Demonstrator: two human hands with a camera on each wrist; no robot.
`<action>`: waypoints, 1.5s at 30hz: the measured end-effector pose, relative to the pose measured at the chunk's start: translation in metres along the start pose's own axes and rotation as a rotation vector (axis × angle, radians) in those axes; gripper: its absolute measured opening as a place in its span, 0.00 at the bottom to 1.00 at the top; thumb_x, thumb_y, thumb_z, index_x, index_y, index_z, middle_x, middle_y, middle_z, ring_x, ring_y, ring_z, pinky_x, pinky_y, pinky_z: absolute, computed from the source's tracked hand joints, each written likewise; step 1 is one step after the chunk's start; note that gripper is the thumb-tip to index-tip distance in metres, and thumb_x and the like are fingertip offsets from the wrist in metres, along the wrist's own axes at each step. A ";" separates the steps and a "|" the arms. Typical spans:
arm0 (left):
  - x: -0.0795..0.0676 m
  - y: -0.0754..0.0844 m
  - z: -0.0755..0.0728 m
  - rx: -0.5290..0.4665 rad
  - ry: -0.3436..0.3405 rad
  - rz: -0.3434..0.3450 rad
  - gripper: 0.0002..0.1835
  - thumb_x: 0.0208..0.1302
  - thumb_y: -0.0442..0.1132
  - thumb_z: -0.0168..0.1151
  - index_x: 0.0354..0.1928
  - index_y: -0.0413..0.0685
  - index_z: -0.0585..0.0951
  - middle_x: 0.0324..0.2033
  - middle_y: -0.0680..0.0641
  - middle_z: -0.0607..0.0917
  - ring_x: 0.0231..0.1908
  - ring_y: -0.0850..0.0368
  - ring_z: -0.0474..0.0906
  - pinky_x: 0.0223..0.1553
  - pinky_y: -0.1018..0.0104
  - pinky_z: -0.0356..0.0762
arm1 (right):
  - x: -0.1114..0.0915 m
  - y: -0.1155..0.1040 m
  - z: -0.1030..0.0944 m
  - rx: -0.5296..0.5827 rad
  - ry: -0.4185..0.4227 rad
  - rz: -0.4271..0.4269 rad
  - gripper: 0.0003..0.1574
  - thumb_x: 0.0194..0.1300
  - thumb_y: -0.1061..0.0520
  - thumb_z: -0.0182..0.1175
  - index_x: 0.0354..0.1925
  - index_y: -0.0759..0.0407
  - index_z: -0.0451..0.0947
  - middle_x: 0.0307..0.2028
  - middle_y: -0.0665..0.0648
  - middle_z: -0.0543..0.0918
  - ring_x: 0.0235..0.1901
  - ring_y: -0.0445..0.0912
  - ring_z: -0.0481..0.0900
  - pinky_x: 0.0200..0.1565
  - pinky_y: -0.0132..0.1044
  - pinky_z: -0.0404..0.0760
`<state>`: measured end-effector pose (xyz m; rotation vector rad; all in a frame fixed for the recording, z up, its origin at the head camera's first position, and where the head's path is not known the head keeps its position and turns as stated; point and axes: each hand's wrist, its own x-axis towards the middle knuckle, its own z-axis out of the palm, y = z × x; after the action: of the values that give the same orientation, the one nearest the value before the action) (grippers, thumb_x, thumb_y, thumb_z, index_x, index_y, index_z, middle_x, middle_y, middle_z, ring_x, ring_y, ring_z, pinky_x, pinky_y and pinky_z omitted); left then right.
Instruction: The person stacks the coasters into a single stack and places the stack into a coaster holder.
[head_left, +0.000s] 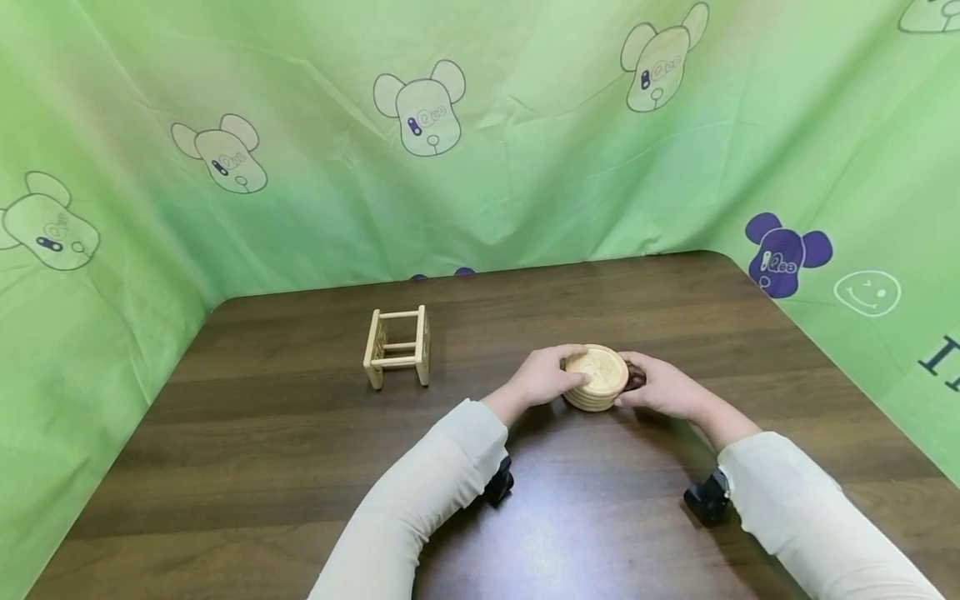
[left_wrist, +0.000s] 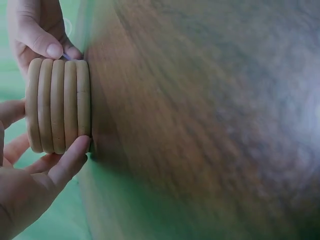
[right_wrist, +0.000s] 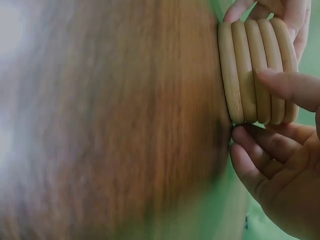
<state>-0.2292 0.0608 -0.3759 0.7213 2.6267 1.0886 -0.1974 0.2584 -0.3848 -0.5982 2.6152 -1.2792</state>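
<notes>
A stack of several round, light wooden coasters stands on the brown table, right of the middle. My left hand grips its left side, with fingers reaching over the top coaster's edge. On the opposite side, my right hand holds the stack between thumb and fingers. In the left wrist view the coasters line up rim to rim, the lowest against the tabletop. The right wrist view shows the right thumb lying across the rims of the coasters, with the other fingers low beside the table.
To the left on the table stands a small wooden rack with slatted sides and crossbars, apart from both hands. A green printed curtain hangs behind the table's far edge and along its sides.
</notes>
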 end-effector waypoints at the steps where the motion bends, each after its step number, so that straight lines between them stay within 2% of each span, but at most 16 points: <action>1: -0.001 0.000 0.001 -0.015 0.008 -0.010 0.24 0.52 0.44 0.61 0.54 0.53 0.73 0.50 0.54 0.74 0.51 0.64 0.66 0.48 0.74 0.61 | 0.000 -0.001 0.001 0.001 0.010 0.004 0.38 0.44 0.66 0.64 0.52 0.78 0.59 0.42 0.69 0.75 0.43 0.53 0.72 0.42 0.36 0.70; 4: -0.002 0.000 0.002 -0.064 0.026 -0.036 0.23 0.50 0.43 0.63 0.52 0.55 0.75 0.49 0.54 0.75 0.49 0.65 0.67 0.46 0.74 0.62 | -0.002 -0.003 0.004 0.017 0.038 0.025 0.38 0.42 0.67 0.64 0.51 0.79 0.59 0.42 0.70 0.74 0.44 0.53 0.71 0.42 0.33 0.70; 7: -0.002 -0.001 0.003 -0.121 0.033 -0.057 0.23 0.48 0.42 0.64 0.51 0.55 0.75 0.45 0.53 0.77 0.40 0.65 0.71 0.39 0.76 0.66 | -0.003 -0.006 0.008 0.074 0.068 0.053 0.39 0.42 0.69 0.63 0.52 0.80 0.58 0.44 0.73 0.73 0.45 0.54 0.70 0.41 0.28 0.69; 11: -0.004 -0.004 0.003 -0.342 0.034 -0.102 0.23 0.48 0.37 0.65 0.50 0.52 0.76 0.38 0.49 0.79 0.28 0.64 0.73 0.28 0.73 0.72 | -0.004 -0.010 0.012 0.181 0.115 0.114 0.43 0.43 0.71 0.61 0.56 0.80 0.53 0.49 0.76 0.67 0.50 0.59 0.65 0.44 0.29 0.67; 14: -0.005 -0.006 0.004 -0.506 0.043 -0.131 0.23 0.47 0.32 0.64 0.49 0.49 0.76 0.37 0.48 0.78 0.26 0.63 0.74 0.25 0.70 0.74 | -0.004 -0.011 0.016 0.292 0.148 0.140 0.45 0.44 0.73 0.58 0.58 0.79 0.49 0.53 0.76 0.62 0.52 0.60 0.62 0.45 0.29 0.68; 17: -0.004 -0.008 0.005 -0.572 0.061 -0.139 0.23 0.47 0.30 0.64 0.49 0.47 0.76 0.38 0.48 0.78 0.25 0.62 0.73 0.25 0.68 0.74 | -0.004 -0.010 0.019 0.412 0.176 0.143 0.44 0.45 0.74 0.57 0.59 0.79 0.47 0.54 0.77 0.59 0.48 0.52 0.68 0.42 0.26 0.69; 20: -0.002 -0.011 0.006 -0.633 0.076 -0.135 0.22 0.47 0.29 0.63 0.49 0.45 0.75 0.40 0.48 0.78 0.26 0.62 0.73 0.25 0.66 0.74 | -0.003 -0.009 0.021 0.512 0.181 0.151 0.43 0.48 0.74 0.56 0.59 0.78 0.45 0.54 0.76 0.57 0.41 0.41 0.71 0.40 0.27 0.71; 22: -0.001 -0.013 0.007 -0.686 0.083 -0.136 0.22 0.48 0.28 0.62 0.49 0.43 0.75 0.42 0.48 0.78 0.28 0.61 0.73 0.26 0.63 0.75 | -0.002 -0.009 0.022 0.577 0.166 0.149 0.43 0.50 0.73 0.55 0.60 0.78 0.43 0.54 0.75 0.56 0.39 0.37 0.72 0.41 0.28 0.72; 28: -0.003 -0.016 0.006 -0.840 0.068 -0.158 0.21 0.49 0.26 0.60 0.49 0.42 0.74 0.45 0.48 0.76 0.31 0.59 0.73 0.27 0.60 0.75 | 0.000 -0.009 0.024 0.821 0.105 0.116 0.47 0.51 0.75 0.53 0.62 0.74 0.37 0.50 0.63 0.61 0.40 0.41 0.74 0.42 0.34 0.72; 31: -0.008 -0.014 0.003 -0.873 0.067 -0.156 0.22 0.50 0.26 0.60 0.49 0.43 0.74 0.46 0.49 0.76 0.32 0.59 0.74 0.28 0.59 0.75 | -0.001 -0.010 0.025 0.924 0.071 0.076 0.48 0.51 0.77 0.52 0.62 0.71 0.35 0.50 0.58 0.61 0.42 0.44 0.74 0.42 0.39 0.72; 34: -0.015 -0.010 -0.002 -0.865 0.078 -0.132 0.22 0.50 0.26 0.60 0.50 0.44 0.73 0.46 0.49 0.76 0.33 0.60 0.74 0.30 0.58 0.75 | -0.002 -0.014 0.026 0.962 0.054 0.039 0.49 0.51 0.77 0.52 0.63 0.69 0.35 0.51 0.58 0.61 0.43 0.46 0.74 0.43 0.42 0.72; 39: -0.024 -0.009 -0.013 -0.849 0.082 -0.078 0.23 0.51 0.27 0.59 0.51 0.43 0.72 0.47 0.47 0.75 0.35 0.59 0.73 0.31 0.58 0.75 | 0.000 -0.026 0.031 0.946 0.088 0.014 0.49 0.51 0.76 0.53 0.63 0.69 0.36 0.50 0.58 0.61 0.42 0.45 0.74 0.42 0.42 0.72; 45: -0.029 -0.017 -0.026 -0.871 0.074 -0.025 0.23 0.53 0.27 0.57 0.54 0.42 0.69 0.49 0.44 0.72 0.36 0.57 0.73 0.34 0.57 0.74 | 0.009 -0.042 0.036 0.908 0.141 0.036 0.49 0.50 0.75 0.55 0.63 0.70 0.39 0.48 0.61 0.63 0.40 0.45 0.75 0.40 0.40 0.74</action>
<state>-0.2199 0.0203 -0.3694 0.4371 1.8695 2.0386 -0.1821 0.2053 -0.3735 -0.2882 1.7820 -2.2926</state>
